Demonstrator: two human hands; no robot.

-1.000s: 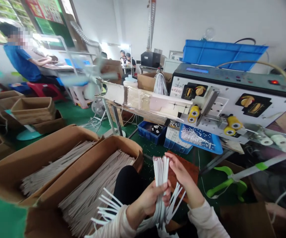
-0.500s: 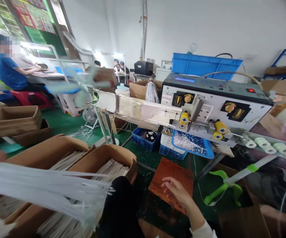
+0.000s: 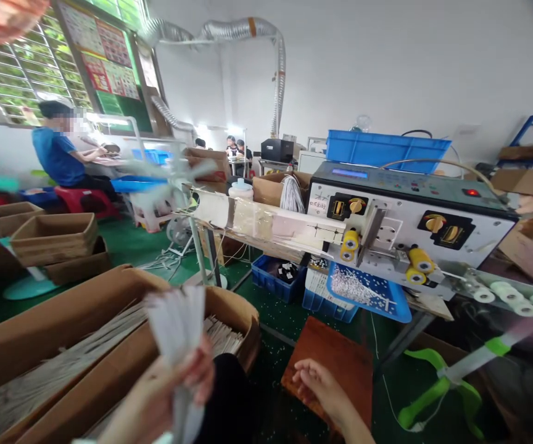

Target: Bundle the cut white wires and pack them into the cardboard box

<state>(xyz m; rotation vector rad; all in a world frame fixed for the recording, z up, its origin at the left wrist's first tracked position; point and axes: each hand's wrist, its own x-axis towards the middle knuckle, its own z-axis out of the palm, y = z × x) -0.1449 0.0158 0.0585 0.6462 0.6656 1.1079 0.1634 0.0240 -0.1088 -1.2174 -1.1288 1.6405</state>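
White wall [image 3: 363, 61], green floor [image 3: 128, 245], barred window [image 3: 30, 71]

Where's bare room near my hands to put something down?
The reddish-brown, square wooden top beyond your right hand, bordered by speckled green floor. Crowded: brown cardboard boxes of pale strips by your left hand; the blue plastic tray, strewn with white bits.

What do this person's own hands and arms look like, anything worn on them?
The left hand and right hand are ungloved. The right forearm shows bare, without watch or bracelet. A pale sleeve edge seems to show below the left wrist, blurred.
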